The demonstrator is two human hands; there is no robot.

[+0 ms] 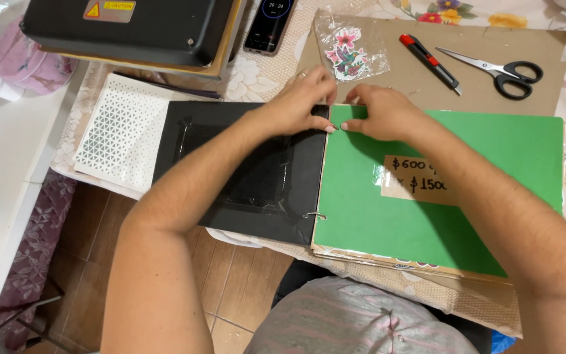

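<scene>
Fingertips of both hands meet at the top of the spine of an open ring-bound album, where the black cover page (244,167) on the left joins the green card page (440,190) on the right. The left hand (296,105) lies over the upper right corner of the black page, fingers curled and pinched at the seam; the right hand (381,113) presses on the upper left corner of the green page, just beside it. What either hand pinches, if anything, is hidden under the fingers, likely the upper ring. The spine runs away from the person, with the lower metal ring (317,216) showing near the body, well apart from both hands.

Beyond the hands, on brown cardboard (427,85), lie a clear bag with a flower sticker (348,54), a red and black utility knife (429,61) and black-handled scissors (502,71). A white perforated sheet (122,128) sits left of the album, a black machine (132,26) and a phone (270,23) behind it. Nothing crosses the hands' path.
</scene>
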